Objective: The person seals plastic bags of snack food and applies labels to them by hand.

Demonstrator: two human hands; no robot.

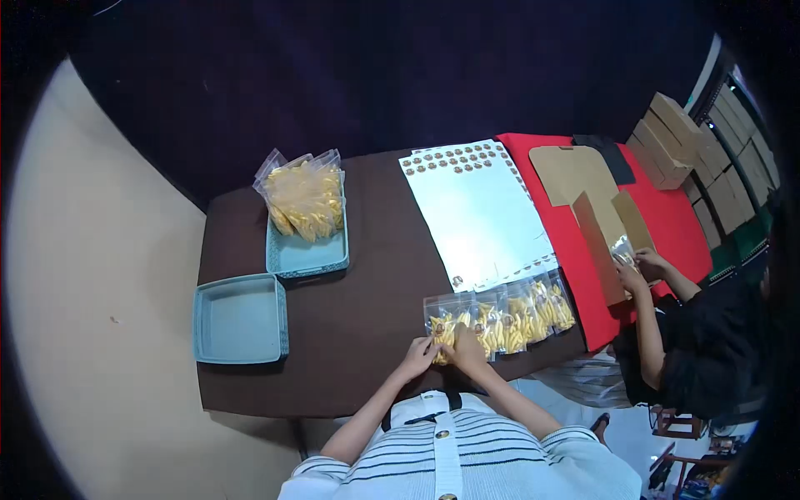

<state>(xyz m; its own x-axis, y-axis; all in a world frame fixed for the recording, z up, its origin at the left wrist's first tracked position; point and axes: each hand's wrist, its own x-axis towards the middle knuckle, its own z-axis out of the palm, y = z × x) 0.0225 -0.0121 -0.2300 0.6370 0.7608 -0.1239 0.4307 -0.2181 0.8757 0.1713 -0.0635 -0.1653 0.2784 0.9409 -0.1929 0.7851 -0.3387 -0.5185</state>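
Observation:
Close to the front table edge lies a clear zip bag of yellow stick-shaped pieces (450, 310), the leftmost of a row, with a small round brown sticker on it. My left hand (419, 357) is at its lower left corner, fingers closed on the edge. Across the bag's lower right part, my right hand (467, 350) rests with curled fingers, gripping it there; its fingertips are partly hidden. To the right, several similar bags (525, 317) overlap side by side. Beyond them is a large white sticker sheet (479, 217), with round brown stickers left along its top and edges.
A blue basket (308, 265) holds a pile of filled bags (302, 196) at the back left. Another blue basket (240, 321) stands nearer. On the right, a co-worker's hands (637, 271) work in an open cardboard box (593, 242) on red cloth (533, 158). Stacked boxes (662, 146) stand behind.

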